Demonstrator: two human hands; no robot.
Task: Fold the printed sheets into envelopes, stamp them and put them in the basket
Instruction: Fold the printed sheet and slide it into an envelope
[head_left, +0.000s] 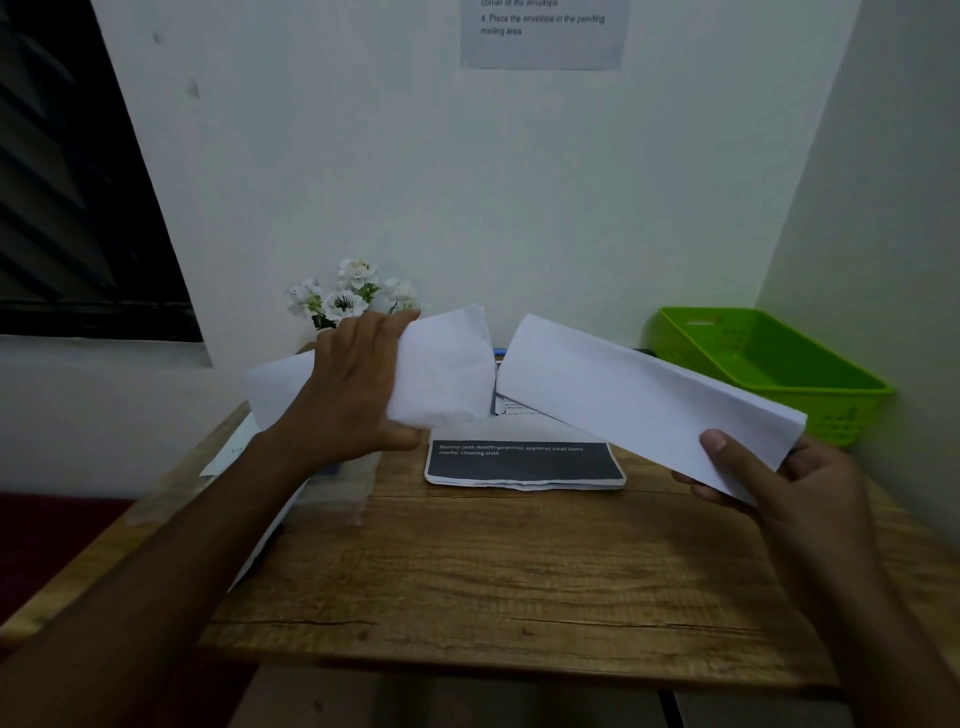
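Observation:
My left hand (353, 384) grips a folded white sheet (447, 364) held above the wooden table (493, 571). My right hand (779, 478) pinches the near end of a long white envelope (623, 395), which slants up toward the middle. The two papers nearly meet in the air. Below them a stack of printed sheets (524, 462) with a dark band of text lies on the table. A green plastic basket (769, 364) stands at the back right corner and looks empty.
White flowers (348, 296) stand at the back left against the wall. More paper and a clear sleeve (332, 499) lie on the table's left side under my left arm. An instruction sheet (540, 31) hangs on the wall. Walls close in behind and right.

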